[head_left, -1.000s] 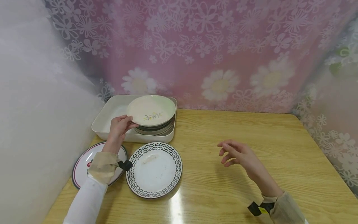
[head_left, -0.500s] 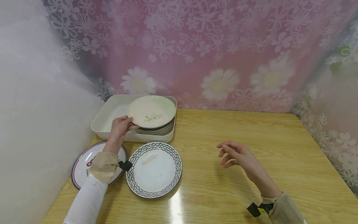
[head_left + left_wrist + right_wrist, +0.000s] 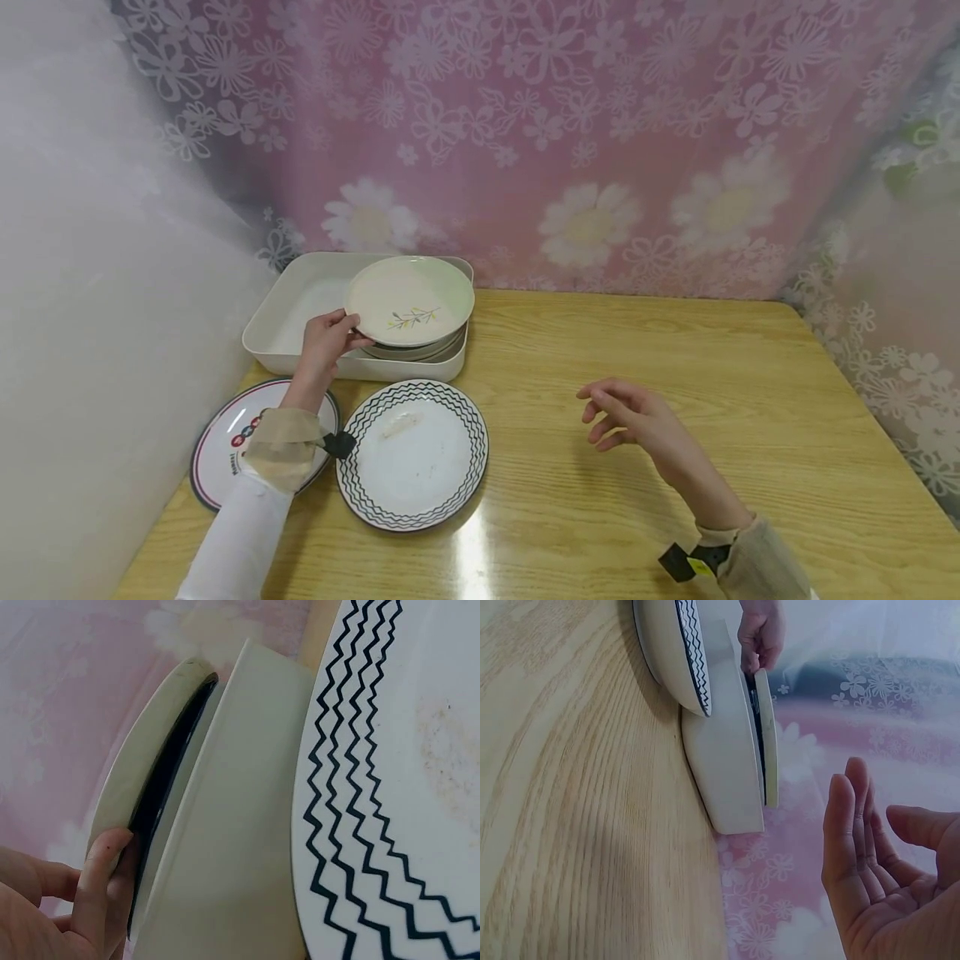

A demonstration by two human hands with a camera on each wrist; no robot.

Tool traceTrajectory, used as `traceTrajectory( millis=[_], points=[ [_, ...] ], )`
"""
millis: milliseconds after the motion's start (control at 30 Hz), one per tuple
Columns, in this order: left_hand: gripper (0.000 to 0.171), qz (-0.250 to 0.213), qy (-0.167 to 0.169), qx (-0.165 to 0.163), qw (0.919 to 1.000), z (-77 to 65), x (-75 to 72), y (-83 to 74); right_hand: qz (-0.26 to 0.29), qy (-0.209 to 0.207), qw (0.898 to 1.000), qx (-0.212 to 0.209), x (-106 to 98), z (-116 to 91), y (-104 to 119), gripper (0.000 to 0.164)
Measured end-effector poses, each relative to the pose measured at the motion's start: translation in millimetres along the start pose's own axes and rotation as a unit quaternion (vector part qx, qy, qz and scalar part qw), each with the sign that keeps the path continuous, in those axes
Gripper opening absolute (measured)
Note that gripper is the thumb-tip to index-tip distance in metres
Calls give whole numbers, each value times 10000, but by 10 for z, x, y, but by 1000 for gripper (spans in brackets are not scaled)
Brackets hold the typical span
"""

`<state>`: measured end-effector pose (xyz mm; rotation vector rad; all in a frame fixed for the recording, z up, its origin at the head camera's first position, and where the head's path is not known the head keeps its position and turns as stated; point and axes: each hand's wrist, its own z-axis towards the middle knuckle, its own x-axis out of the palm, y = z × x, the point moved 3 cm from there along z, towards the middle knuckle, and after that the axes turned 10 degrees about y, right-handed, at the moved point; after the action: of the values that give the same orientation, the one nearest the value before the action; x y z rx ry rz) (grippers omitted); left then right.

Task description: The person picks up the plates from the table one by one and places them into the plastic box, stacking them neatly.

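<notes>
My left hand pinches the left rim of a cream plate with a yellow-and-grey leaf sprig. The plate lies just over a stack of plates in a white rectangular bin. Seen from the left wrist, the thumb presses the rim of the cream plate, with a dark plate edge close beneath it. My right hand hovers over the right half of the table, fingers loosely bent and holding nothing; the right wrist view shows its palm.
In front of the bin lies a white plate with black zigzag rings. Left of it, partly under my left forearm, is a white plate with a dark rim and red-and-blue print. A pink floral curtain hangs behind the wooden table.
The near edge of the cream plate has sunk a little toward the stack, and my left hand has shifted slightly right with it. The right hand has hardly moved.
</notes>
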<state>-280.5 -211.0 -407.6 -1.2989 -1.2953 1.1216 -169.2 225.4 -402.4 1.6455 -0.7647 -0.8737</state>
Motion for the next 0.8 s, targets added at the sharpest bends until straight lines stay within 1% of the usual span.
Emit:
traceTrajectory(
  millis=[167, 300, 400, 533, 667, 800],
  points=[
    [45, 32, -19, -20, 10000, -19, 3, 3, -16, 49, 10000, 31, 9, -3, -13, 46],
    [45, 236, 55, 76, 9997, -23, 7, -17, -27, 42, 10000, 8, 9, 1, -8, 47],
    [44, 577, 24, 114, 9983, -17, 4, -36, -42, 74, 10000, -5, 15, 0, 4, 46],
    [41, 1125, -161, 85, 9935, -13, -4, -57, -58, 93, 9999, -9, 25, -2, 14, 46],
    [40, 1569, -267, 52, 9872, -19, -3, -77, -55, 79, 10000, 10, 29, 1, 14, 46],
    [40, 2011, -476, 0, 9784, -26, -17, -99, -38, 95, 9999, 26, 33, 3, 13, 48]
  ],
)
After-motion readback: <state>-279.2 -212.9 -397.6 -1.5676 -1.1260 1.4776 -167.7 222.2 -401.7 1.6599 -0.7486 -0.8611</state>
